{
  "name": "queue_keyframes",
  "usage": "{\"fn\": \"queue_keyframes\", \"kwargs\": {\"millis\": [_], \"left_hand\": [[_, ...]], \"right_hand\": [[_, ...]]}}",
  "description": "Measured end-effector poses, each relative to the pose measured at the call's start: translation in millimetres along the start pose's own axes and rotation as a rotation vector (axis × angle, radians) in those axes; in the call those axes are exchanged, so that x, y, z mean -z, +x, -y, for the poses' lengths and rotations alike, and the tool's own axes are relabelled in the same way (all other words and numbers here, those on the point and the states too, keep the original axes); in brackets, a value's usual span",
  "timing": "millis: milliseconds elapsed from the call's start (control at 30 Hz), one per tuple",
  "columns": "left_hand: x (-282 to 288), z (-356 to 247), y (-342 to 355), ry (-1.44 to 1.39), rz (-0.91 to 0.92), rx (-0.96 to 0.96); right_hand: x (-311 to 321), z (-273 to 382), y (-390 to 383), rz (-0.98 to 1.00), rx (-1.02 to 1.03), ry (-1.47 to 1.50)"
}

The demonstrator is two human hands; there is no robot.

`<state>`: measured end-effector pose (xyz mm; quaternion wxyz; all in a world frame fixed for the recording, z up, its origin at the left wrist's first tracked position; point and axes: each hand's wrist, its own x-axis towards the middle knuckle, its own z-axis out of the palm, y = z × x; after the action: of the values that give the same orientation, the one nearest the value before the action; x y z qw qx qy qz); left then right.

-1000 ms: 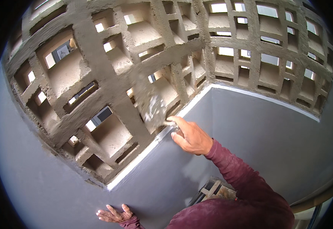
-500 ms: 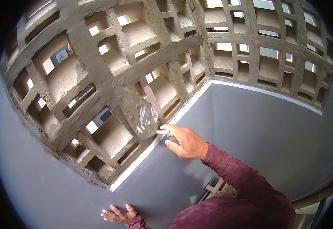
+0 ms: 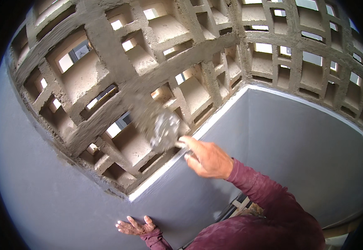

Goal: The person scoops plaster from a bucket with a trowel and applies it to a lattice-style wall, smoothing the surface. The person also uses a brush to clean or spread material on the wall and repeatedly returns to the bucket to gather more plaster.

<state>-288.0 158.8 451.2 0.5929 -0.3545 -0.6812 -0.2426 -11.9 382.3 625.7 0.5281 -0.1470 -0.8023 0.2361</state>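
My right hand [image 3: 208,158] grips the handle of a trowel [image 3: 164,129] whose blade is coated with grey mortar. The blade is smeared by motion and lies over the lattice block wall [image 3: 119,62], in front of its lower openings; whether it touches the ribs I cannot tell. With fingers spread, my left hand [image 3: 135,226] rests against the smooth grey wall [image 3: 44,187] below the lattice. Damp-looking mortar covers the lattice ribs around the blade.
A white ledge strip [image 3: 160,177] runs along the lattice's lower edge and turns at the corner. On the right, a second lattice wall [image 3: 306,46] stands above a grey wall [image 3: 302,158]. Beneath my right arm, a pale wooden piece [image 3: 239,205] shows partly.
The view has shifted, so the walls and both hands sit further right. The trowel blade has turned and blurred in front of the lattice. My left hand stays on the wall.
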Motion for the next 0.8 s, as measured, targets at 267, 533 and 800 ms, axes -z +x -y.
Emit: {"fn": "queue_keyframes", "kwargs": {"millis": [267, 533, 800], "left_hand": [[1, -4, 1, -0.049, 0.001, 0.019], [3, -1, 2, -0.041, -0.011, 0.014], [0, -1, -1, -0.047, -0.005, 0.007]], "right_hand": [[28, -13, 5, -0.11, 0.103, -0.085], [37, -24, 29, -0.085, 0.038, -0.354], [35, -17, 15, -0.123, 0.136, -0.353]]}}
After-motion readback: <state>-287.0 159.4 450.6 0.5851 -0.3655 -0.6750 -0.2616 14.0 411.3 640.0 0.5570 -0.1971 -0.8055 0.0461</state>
